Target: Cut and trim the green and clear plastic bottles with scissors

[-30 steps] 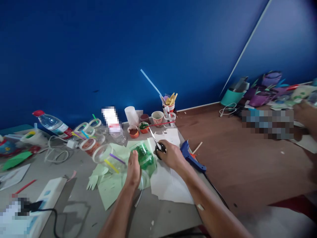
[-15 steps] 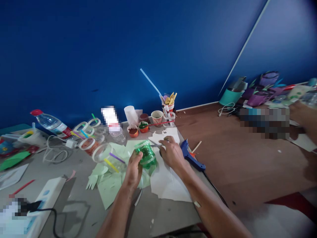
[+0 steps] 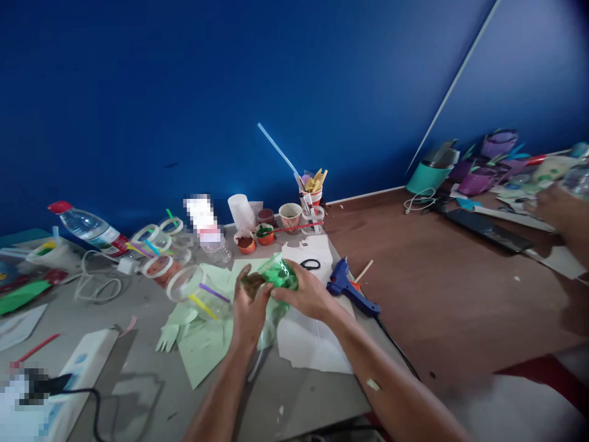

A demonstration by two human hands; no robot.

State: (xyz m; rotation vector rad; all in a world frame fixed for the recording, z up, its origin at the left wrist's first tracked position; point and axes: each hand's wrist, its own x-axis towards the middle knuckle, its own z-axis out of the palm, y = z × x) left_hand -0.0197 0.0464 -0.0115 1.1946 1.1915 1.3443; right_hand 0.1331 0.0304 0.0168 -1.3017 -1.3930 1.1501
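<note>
A cut piece of green plastic bottle (image 3: pixel 281 275) is held up between both my hands over the papers. My left hand (image 3: pixel 251 307) grips its left side, thumb in front. From the right, my right hand (image 3: pixel 307 293) closes on it, the two thumbs nearly meeting. Just behind my right hand, the dark handle loop of the scissors (image 3: pixel 310 264) shows on white paper (image 3: pixel 313 344); their blades are hidden. Light green paper sheets (image 3: pixel 202 353) lie under and left of my hands.
A blue glue gun (image 3: pixel 352 288) lies to the right, its cord running forward. Paint cups (image 3: pixel 245 242), a clear tub with straws (image 3: pixel 186 285) and a bottle (image 3: pixel 92 230) stand behind. A power strip (image 3: pixel 85 374) sits front left. Another person's hand (image 3: pixel 554 205) works at the far right.
My right hand has let go of the scissors, which now lie on the paper, and has moved left onto the green bottle piece. The bottle piece has been turned.
</note>
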